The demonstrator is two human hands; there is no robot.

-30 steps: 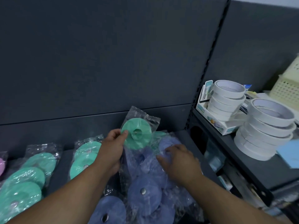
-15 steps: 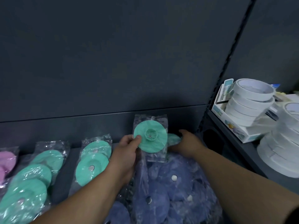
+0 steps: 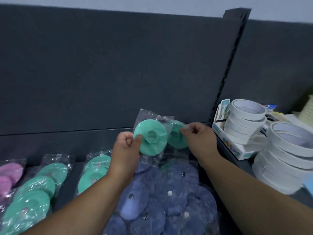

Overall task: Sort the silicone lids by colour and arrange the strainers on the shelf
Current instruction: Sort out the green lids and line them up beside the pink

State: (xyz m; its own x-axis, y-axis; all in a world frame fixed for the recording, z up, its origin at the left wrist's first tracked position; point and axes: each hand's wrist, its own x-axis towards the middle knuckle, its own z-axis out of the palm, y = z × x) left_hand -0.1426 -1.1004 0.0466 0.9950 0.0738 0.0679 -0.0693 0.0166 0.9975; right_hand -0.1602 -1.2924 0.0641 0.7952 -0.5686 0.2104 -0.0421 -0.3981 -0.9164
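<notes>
My left hand (image 3: 126, 148) pinches a bagged green silicone lid (image 3: 150, 137) by its left edge and holds it up before the dark back panel. My right hand (image 3: 198, 138) pinches a second bagged green lid (image 3: 176, 138) just to the right, partly behind the first. Below them lies a pile of blue-purple lids (image 3: 162, 195) in clear bags. On the shelf to the left sit two rows of green lids (image 3: 92, 173) (image 3: 33, 194), and pink lids (image 3: 8, 175) at the far left edge. No strainers show.
A dark upright post (image 3: 227, 73) divides the shelf bays. In the right bay, stacks of white tape rolls (image 3: 243, 122) (image 3: 286, 158) stand on a box and on the shelf. A cream perforated basket (image 3: 307, 106) shows at the far right edge.
My right hand has lifted a second green lid out of the blue pile, level with the first. My left hand stays holding its lid up. The view tilted upward.
</notes>
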